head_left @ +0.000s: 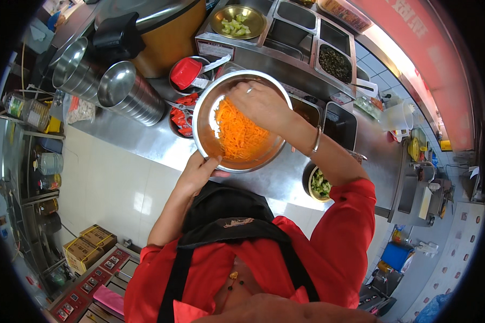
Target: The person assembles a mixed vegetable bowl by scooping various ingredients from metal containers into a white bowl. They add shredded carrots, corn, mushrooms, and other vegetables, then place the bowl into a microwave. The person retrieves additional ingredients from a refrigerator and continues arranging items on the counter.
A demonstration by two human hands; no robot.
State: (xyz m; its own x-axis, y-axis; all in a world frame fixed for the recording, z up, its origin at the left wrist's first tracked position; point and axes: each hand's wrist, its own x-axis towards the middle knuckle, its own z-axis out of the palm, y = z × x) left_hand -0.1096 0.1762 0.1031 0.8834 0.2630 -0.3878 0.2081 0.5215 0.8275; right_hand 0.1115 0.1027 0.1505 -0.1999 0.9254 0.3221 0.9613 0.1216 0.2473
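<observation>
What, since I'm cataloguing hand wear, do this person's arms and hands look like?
Red sleeves end near the elbows, leaving both forearms bare. The right hand is ungloved, with a silver-coloured ring and a thin, shiny bangle at its wrist. The left hand is also ungloved, its wrist bare; some fingers are hidden.

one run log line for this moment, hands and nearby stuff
left hand: gripping metal bowl at rim | right hand: in bowl, at orange shreds | nearby: stacked steel pots, chopped greens

the left hand point(198, 173) grips, thumb above fingers; the right hand point(263, 107) angles inward, fingertips hidden.
</observation>
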